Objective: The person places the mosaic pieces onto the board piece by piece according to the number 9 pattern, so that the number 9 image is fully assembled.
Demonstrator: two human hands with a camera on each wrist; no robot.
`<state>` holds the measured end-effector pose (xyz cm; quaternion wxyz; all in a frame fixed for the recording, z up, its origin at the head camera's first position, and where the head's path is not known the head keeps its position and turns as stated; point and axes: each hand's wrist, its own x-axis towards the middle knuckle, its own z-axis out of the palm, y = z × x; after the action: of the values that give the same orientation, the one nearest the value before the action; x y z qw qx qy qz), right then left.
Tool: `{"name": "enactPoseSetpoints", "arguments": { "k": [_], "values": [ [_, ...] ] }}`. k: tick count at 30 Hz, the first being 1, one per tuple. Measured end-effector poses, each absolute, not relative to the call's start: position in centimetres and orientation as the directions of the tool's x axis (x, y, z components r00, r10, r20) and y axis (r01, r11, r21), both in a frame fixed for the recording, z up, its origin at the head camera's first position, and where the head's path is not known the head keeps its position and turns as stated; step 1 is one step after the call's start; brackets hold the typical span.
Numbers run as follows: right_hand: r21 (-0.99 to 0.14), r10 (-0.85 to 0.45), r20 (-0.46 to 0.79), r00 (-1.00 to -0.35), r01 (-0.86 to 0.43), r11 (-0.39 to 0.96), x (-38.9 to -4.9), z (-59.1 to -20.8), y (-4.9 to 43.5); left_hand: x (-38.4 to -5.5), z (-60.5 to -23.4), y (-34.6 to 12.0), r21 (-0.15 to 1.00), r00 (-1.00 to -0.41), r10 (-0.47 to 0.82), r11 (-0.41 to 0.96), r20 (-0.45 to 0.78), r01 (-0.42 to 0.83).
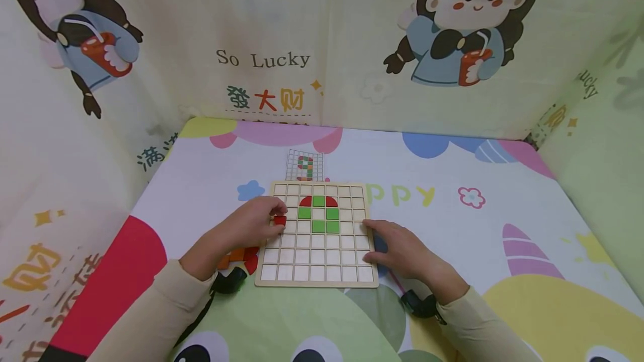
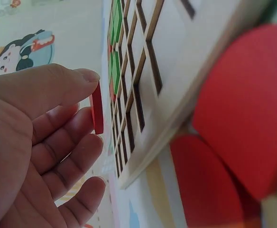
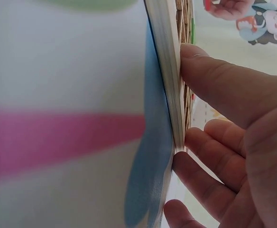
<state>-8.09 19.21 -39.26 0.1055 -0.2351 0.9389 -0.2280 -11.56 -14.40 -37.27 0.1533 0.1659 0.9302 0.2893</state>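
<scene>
A wooden grid board (image 1: 317, 284) lies on the table. Set into its upper cells are several green square tiles (image 1: 318, 201) and two red rounded-corner tiles (image 1: 306, 201). My left hand (image 1: 246, 222) holds a small red tile (image 2: 96, 109) between thumb and fingers, over the board's left edge; that tile looks square in the head view. On the other side, my right hand (image 1: 402, 250) rests its thumb and fingertips against the board's right edge, fingers relaxed and loosely bent.
Loose red tiles (image 2: 238, 109) and orange tiles (image 1: 235, 256) lie beside the board's left edge, partly hidden by my left arm. Behind the board, a pattern card (image 1: 291, 163) shows a coloured grid figure. Printed cloth walls (image 1: 347, 27) enclose the back and sides.
</scene>
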Motion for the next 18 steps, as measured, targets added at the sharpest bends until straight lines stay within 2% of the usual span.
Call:
{"name": "enactPoseSetpoints", "arguments": {
  "k": [18],
  "values": [
    [-0.481, -0.488, -0.089, -0.868, -0.392, 0.784, -8.2, -39.5, 19.2, -11.9, -37.4, -12.8, 0.573, -0.881, 0.432, 0.778, -0.19, 0.258]
  ]
}}
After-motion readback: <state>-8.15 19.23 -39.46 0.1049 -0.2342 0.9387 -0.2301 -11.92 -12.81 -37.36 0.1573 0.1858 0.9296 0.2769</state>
